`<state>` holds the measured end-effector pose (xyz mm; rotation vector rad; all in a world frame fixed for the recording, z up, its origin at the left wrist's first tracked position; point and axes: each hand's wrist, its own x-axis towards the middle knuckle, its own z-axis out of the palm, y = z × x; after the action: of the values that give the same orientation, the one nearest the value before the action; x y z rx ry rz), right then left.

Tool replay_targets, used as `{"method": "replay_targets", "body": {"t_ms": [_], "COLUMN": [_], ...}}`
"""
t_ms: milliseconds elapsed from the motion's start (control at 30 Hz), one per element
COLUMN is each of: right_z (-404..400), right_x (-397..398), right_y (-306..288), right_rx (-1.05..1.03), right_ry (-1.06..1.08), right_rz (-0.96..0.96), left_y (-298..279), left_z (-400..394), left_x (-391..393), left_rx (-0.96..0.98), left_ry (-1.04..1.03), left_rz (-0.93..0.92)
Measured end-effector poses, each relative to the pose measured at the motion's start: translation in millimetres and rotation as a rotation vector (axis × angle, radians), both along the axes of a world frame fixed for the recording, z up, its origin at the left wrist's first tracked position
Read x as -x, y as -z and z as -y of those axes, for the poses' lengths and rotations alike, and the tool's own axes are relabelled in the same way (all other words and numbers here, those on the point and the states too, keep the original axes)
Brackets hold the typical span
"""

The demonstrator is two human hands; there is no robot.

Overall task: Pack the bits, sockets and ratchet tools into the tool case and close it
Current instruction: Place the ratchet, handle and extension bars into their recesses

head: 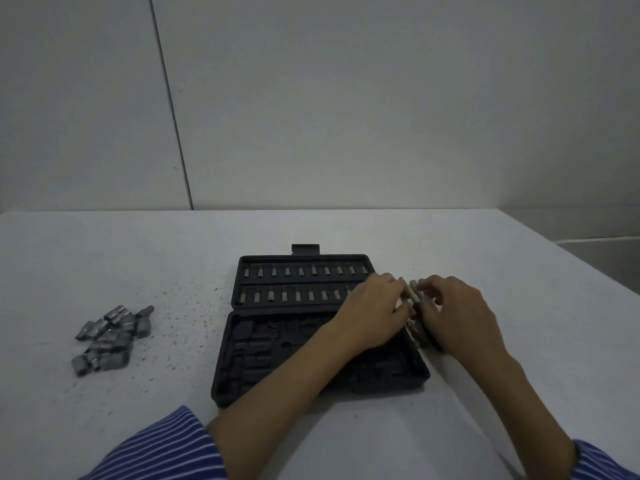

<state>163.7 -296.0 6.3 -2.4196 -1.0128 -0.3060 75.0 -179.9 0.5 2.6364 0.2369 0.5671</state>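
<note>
Case: black tool case point(311, 344) open on the table point(450, 244) — bits point(300, 271) fill its lid.
Hands: left hand point(372, 315) and right hand point(457, 313) both pinch metal tools point(410, 297) at the case's right edge.
Left side: loose sockets point(109, 337) piled well apart.
Writing: none readable.

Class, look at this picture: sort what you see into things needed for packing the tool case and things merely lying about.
Part of the job: open tool case; bits in its lid rows; loose sockets; metal tools handled by left hand and right hand.

Just there: table; dark specks; wall.
</note>
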Motion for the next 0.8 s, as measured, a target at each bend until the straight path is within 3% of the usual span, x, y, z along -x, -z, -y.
{"method": "replay_targets", "body": {"t_ms": [267,467,800], "right_z": [11.8,13.5,9.6], "right_x": [-24.2,-32.5,-35.1], "right_y": [7.5,14.7,23.6], "right_rx": [0.065,0.043,0.006], "right_ry": [0.172,0.166,0.143], "right_rz": [-0.006,-0.111,-0.123], "left_y": [8.7,17.3,20.3], "left_z": [10.5,9.4,8.7], "left_x": [-7.3,-5.4,-4.7], "left_rx": [-0.078,-0.066,-0.049], "left_ry": [0.041,0.059,0.065], "left_rz": [0.0,0.024,0.069]}}
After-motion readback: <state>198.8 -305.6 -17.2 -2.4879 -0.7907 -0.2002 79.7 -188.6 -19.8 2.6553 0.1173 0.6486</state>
